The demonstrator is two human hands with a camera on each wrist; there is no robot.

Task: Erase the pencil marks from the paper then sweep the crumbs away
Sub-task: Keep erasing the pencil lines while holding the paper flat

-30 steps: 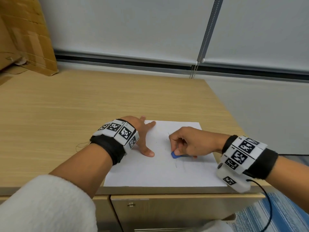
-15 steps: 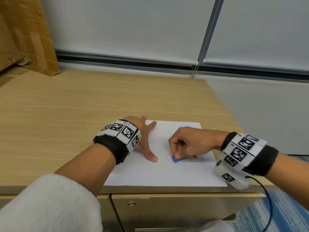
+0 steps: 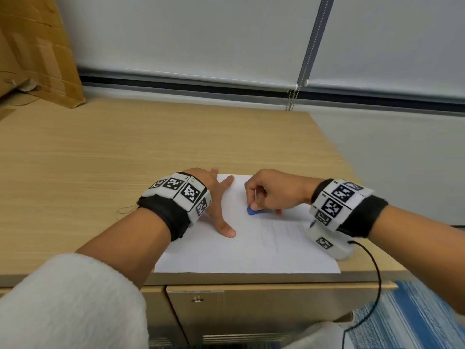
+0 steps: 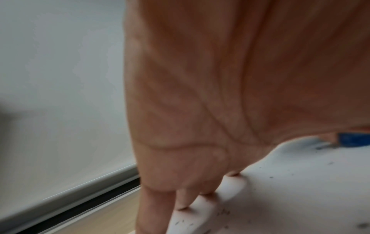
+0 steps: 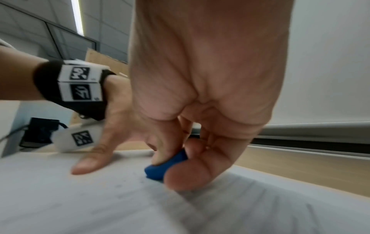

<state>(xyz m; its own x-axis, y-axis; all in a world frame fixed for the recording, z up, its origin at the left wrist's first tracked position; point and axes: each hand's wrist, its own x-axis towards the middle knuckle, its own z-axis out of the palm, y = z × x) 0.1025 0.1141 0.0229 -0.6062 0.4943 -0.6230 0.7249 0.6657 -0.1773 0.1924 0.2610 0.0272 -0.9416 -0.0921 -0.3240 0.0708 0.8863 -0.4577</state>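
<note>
Lying flush with the near edge of the table, close to its near right corner, a white sheet of paper carries both of the person's hands. Faint pencil marks show across its near right part, too pale to read. Toward the sheet's left edge the left hand rests palm down, fingers straight and spread a little apart, tips pressing on the paper, thumb stretched out toward the middle of the sheet. Small dark crumbs are scattered on the paper around those fingertips. Just to the right, near the middle of the sheet, the right hand is curled over a small blue eraser, thumb and fingers pinched tight round it, its lower end touching the paper. More specks lie beside the eraser. Both wrists wear black bands with black-and-white square markers, and a thin black cable hangs from the right one over the table's near edge. Beyond the paper the wooden top runs bare to its far edge; a cardboard box stands at the far left corner, against the pale roller blinds.
</note>
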